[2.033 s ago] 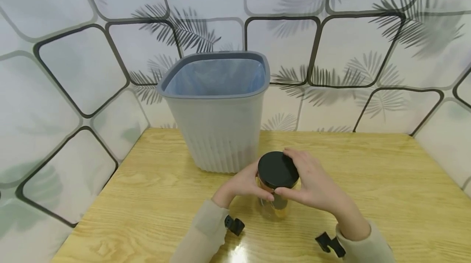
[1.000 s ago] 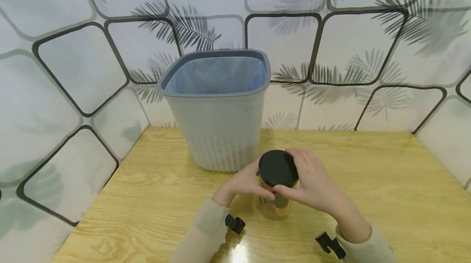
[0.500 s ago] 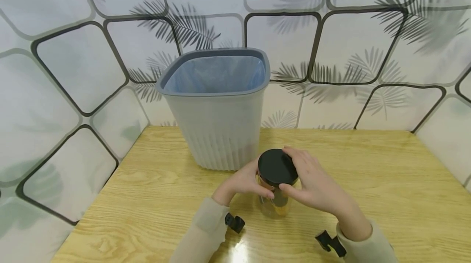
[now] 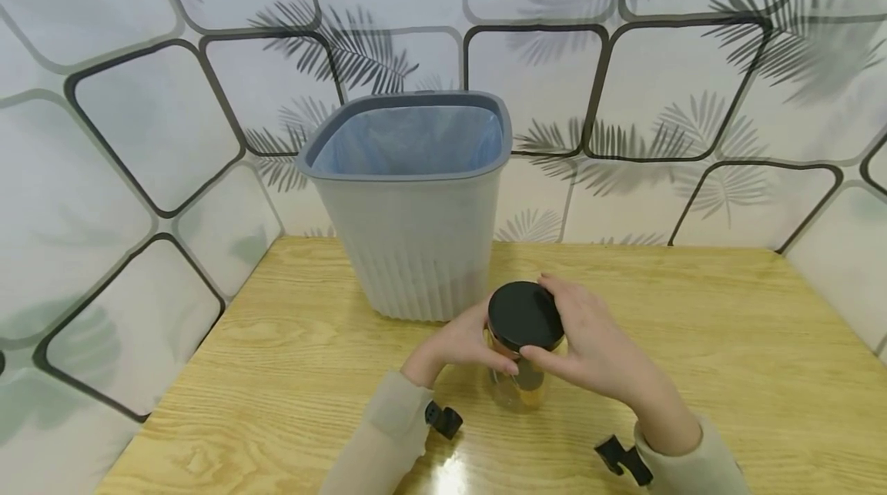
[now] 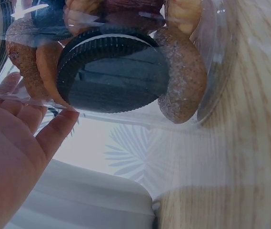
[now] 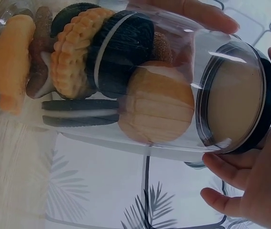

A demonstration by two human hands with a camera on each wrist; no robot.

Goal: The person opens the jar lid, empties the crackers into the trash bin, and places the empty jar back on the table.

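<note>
clear jar (image 4: 511, 395) sits between the fingers, probably light, stiff, slick. hold the body like the left hand (image 4: 460, 342), curled round it; right hand (image 4: 585, 337) grips the lid (image 4: 525, 316). cookies (image 6: 156, 105) below the fingers might crumble; far-side contact's hard to see.

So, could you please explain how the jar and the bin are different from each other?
The jar is see-through and shows cookie-like pieces inside; the bin is pale grey, with a bluish liner. The jar has a black lid on top, while the bin is open. The jar is clearly smaller than the bin. Both are upright.
</note>
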